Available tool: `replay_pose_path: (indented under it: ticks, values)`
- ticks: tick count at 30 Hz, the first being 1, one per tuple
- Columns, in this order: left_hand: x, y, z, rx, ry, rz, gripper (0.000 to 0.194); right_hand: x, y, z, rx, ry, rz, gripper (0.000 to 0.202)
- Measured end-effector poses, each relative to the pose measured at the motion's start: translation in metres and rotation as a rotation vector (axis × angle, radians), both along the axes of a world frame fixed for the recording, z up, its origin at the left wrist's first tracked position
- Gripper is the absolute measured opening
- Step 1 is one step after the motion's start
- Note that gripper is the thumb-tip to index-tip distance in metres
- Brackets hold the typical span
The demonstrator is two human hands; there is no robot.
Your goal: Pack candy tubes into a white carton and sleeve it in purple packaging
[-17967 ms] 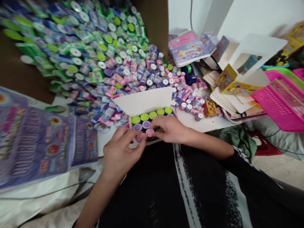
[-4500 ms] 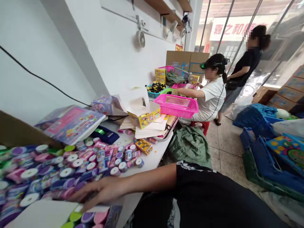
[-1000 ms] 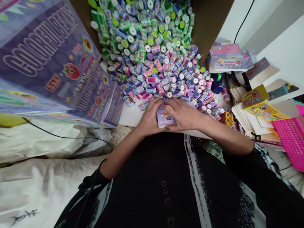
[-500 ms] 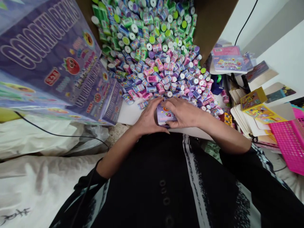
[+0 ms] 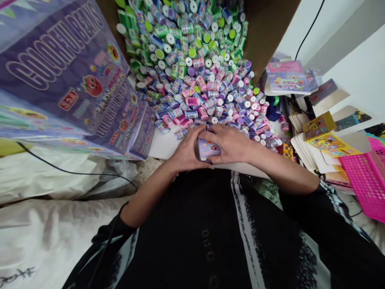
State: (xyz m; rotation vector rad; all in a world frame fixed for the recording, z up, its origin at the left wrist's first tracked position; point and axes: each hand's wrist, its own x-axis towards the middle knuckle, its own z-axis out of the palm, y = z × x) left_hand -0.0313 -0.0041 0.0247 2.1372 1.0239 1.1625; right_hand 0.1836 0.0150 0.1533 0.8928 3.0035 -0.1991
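Note:
Between my hands, at the near edge of the white tabletop [image 5: 162, 142], is a small purple printed box [image 5: 207, 151] with fruit pictures. My left hand [image 5: 189, 149] wraps round its left side, thumb along the near edge. From the right, my right hand [image 5: 230, 144] grips the same box, its fingers lying over the top and its thumb at the near side. The hands cover much of the box. Just beyond them spreads a heap of small candy jars [image 5: 192, 86] with pink, blue, purple and green wrappers.
Large purple cartons [image 5: 69, 68] stand at the left. Brown cardboard walls [image 5: 267, 32] flank the heap. To the right are stacked flat cards [image 5: 306, 148], a yellow box [image 5: 327, 136], purple packages [image 5: 287, 80] and a pink basket [image 5: 367, 180]. A black cable [image 5: 75, 170] crosses at left.
My right thumb and fingers have shifted slightly on the box, and its front corner is turned a little. Both hands still hold it in the same place.

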Motion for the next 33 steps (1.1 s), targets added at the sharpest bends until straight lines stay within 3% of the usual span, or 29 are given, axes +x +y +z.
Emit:
replay_pose_path:
  ticks: [5, 15, 19, 24, 29, 33]
  values:
    - [-0.002, 0.000, 0.001, 0.020, 0.003, -0.016, 0.133, 0.001, -0.002, 0.000, -0.010, -0.015, -0.008, 0.065]
    - [0.008, -0.003, -0.007, 0.171, 0.021, 0.031, 0.152, -0.003, -0.014, -0.017, -0.024, 0.129, -0.108, 0.065]
    - [0.014, -0.013, -0.009, 0.331, 0.096, 0.129, 0.137, 0.000, -0.020, -0.024, -0.015, 0.220, -0.152, 0.058]
    - [0.014, -0.017, -0.006, 0.432, 0.169, 0.099, 0.093, 0.046, -0.013, -0.022, -0.048, 0.246, -0.037, 0.054]
    - [0.012, -0.015, -0.003, 0.427, 0.166, 0.101, 0.087, 0.098, -0.004, -0.031, -0.009, 0.282, -0.032, 0.063]
    - [0.009, -0.015, 0.000, 0.405, 0.162, 0.094, 0.091, 0.103, -0.003, -0.045, 0.100, 0.297, -0.009, 0.064]
